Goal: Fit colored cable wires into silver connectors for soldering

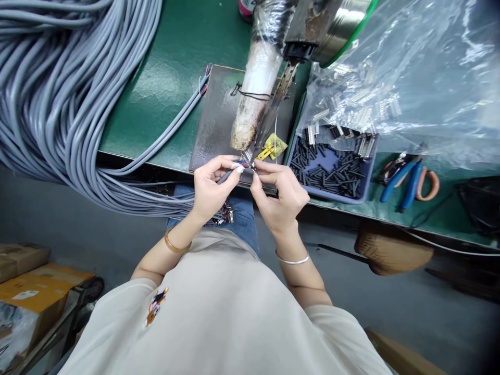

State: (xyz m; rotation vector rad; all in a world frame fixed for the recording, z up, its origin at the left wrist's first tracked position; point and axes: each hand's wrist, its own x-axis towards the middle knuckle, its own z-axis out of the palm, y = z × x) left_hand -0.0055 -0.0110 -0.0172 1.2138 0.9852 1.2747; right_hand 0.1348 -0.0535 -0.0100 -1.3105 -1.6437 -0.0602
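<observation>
My left hand [214,185] pinches the end of a grey cable [225,177] between thumb and fingers, just over the front edge of the bench. Thin coloured wires [242,163] fan out of the cable towards a small metal pin connector [247,155]. On the other side of the connector, my right hand [279,192] has its thumb and forefinger closed together; whatever is between them is too small to make out. Right above the connector hang a soldering iron [282,94] and the scorched mouth of a plastic-wrapped tube [258,88].
Grey cables [78,99] heap at the left. A blue tray [369,182] holds black sleeves [332,172] and connectors, beside a plastic bag [429,67]. Blue-handled pliers [412,182] lie at the right. A solder spool [344,34] hangs above a dark plate [219,109]. Wired connectors [226,213] rest on my lap.
</observation>
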